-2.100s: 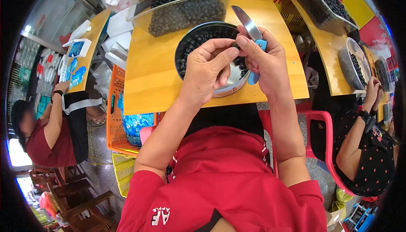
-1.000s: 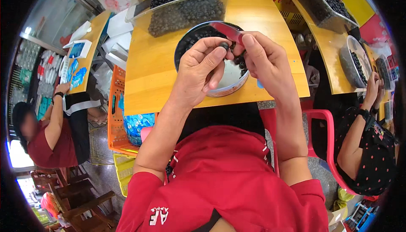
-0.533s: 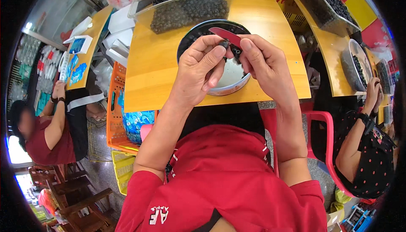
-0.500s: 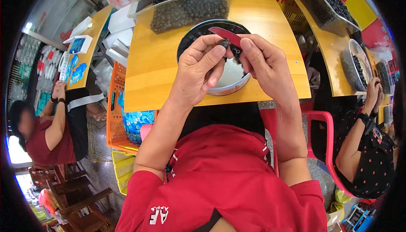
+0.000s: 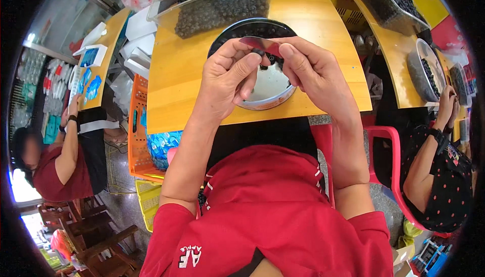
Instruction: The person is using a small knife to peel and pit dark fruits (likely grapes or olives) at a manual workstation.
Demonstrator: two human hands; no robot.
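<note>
Since half a second ago both hands have barely shifted, holding above the round metal bowl (image 5: 262, 97) at frame centre. Left of centre, the left hand (image 5: 230, 77) pinches a small dark berry (image 5: 258, 53) against the thin reddish-tinted blade (image 5: 260, 44) gripped by the right hand (image 5: 313, 72). Judging by the bowl's dark heap and the heaped clear plastic tray (image 5: 217, 2) above, much fruit remains to be worked.

both hands (image 5: 273, 70) pinch a dark fruit (image 5: 258, 53) over bowl (image 5: 268, 100).
</note>
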